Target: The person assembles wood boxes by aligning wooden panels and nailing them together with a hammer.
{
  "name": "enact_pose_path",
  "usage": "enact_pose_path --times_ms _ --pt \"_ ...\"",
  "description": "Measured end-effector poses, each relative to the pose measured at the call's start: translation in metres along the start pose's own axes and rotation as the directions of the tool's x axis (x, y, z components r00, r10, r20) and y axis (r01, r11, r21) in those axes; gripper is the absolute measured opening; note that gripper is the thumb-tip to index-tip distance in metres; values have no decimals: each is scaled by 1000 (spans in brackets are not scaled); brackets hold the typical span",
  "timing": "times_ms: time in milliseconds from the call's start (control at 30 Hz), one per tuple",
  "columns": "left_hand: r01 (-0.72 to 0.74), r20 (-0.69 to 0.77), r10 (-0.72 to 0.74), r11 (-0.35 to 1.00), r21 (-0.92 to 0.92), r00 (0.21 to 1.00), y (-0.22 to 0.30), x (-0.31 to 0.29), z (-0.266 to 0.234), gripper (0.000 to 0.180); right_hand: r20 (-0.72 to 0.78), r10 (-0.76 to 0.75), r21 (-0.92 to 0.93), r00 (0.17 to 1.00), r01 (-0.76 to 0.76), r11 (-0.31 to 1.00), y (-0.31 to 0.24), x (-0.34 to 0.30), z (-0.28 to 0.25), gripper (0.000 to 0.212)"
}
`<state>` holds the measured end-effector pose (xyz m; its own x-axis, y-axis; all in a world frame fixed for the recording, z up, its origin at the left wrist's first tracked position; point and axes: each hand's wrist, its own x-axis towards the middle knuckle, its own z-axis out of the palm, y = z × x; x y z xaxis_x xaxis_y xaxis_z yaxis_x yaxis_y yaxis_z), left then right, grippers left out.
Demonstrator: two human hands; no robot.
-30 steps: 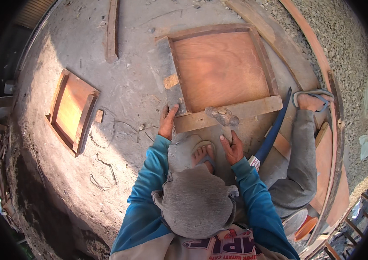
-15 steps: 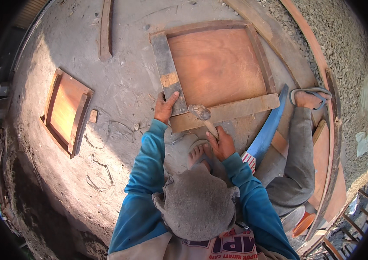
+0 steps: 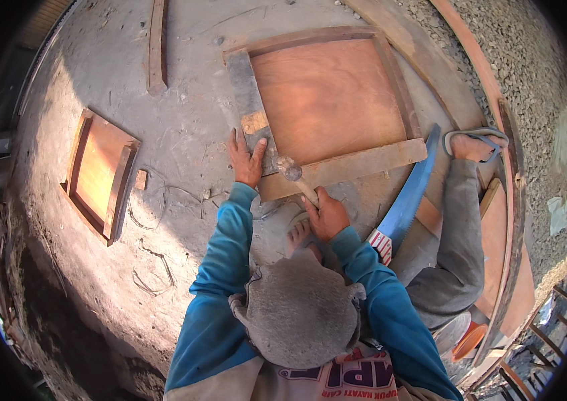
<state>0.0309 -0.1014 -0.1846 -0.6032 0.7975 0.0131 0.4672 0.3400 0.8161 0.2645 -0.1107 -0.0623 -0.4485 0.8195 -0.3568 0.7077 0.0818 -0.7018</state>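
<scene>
My right hand (image 3: pixel 329 215) is wrapped round the wooden handle of a hammer (image 3: pixel 289 168). The hammer's head is over the near left corner of a wooden frame, where two boards meet. My left hand (image 3: pixel 247 159) has its fingers spread at the outer edge of the dark left-hand board (image 3: pixel 246 90), with the thumb on the board. A paler board (image 3: pixel 357 167) forms the near side of the frame. Reddish plywood (image 3: pixel 330 97) fills the middle.
A handsaw (image 3: pixel 410 190) with a blue blade lies by my right leg. To the left are a smaller framed panel (image 3: pixel 101 175), a wood offcut (image 3: pixel 140 179) and loose wire (image 3: pixel 153 271). A timber (image 3: pixel 157 47) lies farther off. Long boards (image 3: pixel 424 60) border gravel (image 3: pixel 544 93) at right.
My left hand's fingers have spread and lifted from their hold on the board's edge. The hammer and my right hand have shifted left, the head now over the corner.
</scene>
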Motion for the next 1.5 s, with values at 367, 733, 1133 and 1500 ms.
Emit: enact_pose_path --times_ms 367,733,1133,1500 --pt "128 139 -91 951 -281 986 16 -6 2 69 125 93 -46 988 -88 995 5 20 4 34" --pt "162 -52 -168 981 -110 984 45 9 15 67 -161 -37 314 986 87 945 -50 74 -20 45" --pt "240 -87 -242 970 -36 966 23 14 23 62 -11 -64 99 998 65 993 -44 189 7 52" --pt "331 -11 -342 916 -225 940 39 9 15 62 270 268 836 925 -364 412 -46 195 15 39"
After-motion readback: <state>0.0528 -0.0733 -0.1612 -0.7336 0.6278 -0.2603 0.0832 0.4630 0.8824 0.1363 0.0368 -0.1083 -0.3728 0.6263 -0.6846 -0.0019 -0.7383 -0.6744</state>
